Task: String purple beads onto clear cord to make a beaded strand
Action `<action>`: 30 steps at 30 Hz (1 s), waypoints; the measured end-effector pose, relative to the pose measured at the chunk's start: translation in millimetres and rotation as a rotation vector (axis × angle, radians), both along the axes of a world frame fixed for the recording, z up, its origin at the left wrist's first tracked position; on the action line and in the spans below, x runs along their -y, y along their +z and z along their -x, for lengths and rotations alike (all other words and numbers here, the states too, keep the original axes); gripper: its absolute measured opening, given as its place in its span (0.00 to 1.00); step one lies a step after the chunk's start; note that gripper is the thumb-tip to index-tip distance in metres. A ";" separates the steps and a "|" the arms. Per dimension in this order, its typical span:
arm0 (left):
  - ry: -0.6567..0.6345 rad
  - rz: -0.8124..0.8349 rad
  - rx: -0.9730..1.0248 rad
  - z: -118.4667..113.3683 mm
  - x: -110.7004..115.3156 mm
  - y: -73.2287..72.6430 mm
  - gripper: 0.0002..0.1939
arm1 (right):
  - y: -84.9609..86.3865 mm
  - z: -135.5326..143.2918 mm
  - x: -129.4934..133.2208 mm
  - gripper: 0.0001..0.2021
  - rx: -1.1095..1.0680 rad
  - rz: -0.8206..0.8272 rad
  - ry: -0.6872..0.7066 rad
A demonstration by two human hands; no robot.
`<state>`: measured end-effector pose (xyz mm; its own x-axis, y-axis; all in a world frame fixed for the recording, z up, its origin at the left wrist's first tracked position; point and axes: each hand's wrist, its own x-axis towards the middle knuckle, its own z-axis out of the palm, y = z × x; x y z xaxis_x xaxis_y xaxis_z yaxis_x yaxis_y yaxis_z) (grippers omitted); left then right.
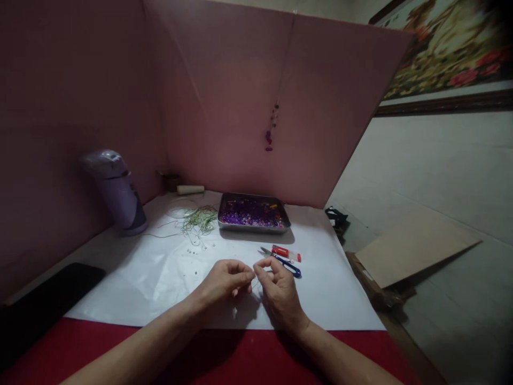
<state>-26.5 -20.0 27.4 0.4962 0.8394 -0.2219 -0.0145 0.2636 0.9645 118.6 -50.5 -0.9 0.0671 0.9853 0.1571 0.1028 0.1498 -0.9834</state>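
Observation:
My left hand [230, 278] and my right hand [276, 286] meet fingertip to fingertip over the white sheet [160, 278]. Both are closed in a pinch. Faint thin lines, perhaps thread, hang below the fingers, but what the pinches hold is too small to make out. Just beyond my right hand lie small thread snips [290, 267] with dark blue handles, and a red lighter [280, 251] beside them. Several tiny beads [194, 252] are scattered to the left of my hands.
A metal tray [256, 230] of purple beads stands behind my hands, with tangled green thread [200, 219] on its left. A purple bottle [122, 198] is at the far left, near a black object [60, 289]. A beaded strand [274, 117] hangs against the pink panel [224, 96].

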 end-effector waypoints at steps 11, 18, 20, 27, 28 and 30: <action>-0.008 0.143 0.107 -1.9 4.0 -1.5 0.17 | -0.4 -0.5 -0.6 0.11 -0.024 -0.029 0.049; -0.006 0.036 0.072 0.6 1.1 -4.7 0.17 | -3.5 -0.6 -0.3 0.12 0.027 -0.019 0.010; -0.001 0.041 0.098 0.3 1.3 -3.2 0.17 | -3.4 0.6 -0.8 0.12 0.011 -0.018 0.012; 0.175 0.074 0.157 1.9 1.4 7.0 0.13 | -0.1 -0.3 1.6 0.13 0.079 -0.055 -0.030; 0.197 0.071 0.156 2.9 0.9 8.2 0.12 | 0.3 -0.9 2.3 0.12 0.111 -0.084 -0.038; 0.204 0.060 0.151 5.0 -0.5 9.6 0.13 | 1.0 -1.9 3.6 0.10 0.178 -0.141 -0.039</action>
<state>-31.5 -19.5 37.0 0.3490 0.9131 -0.2106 -0.2162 0.2971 0.9300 120.5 -54.1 0.1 0.0640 0.9499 0.3060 0.2810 0.2771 -0.9188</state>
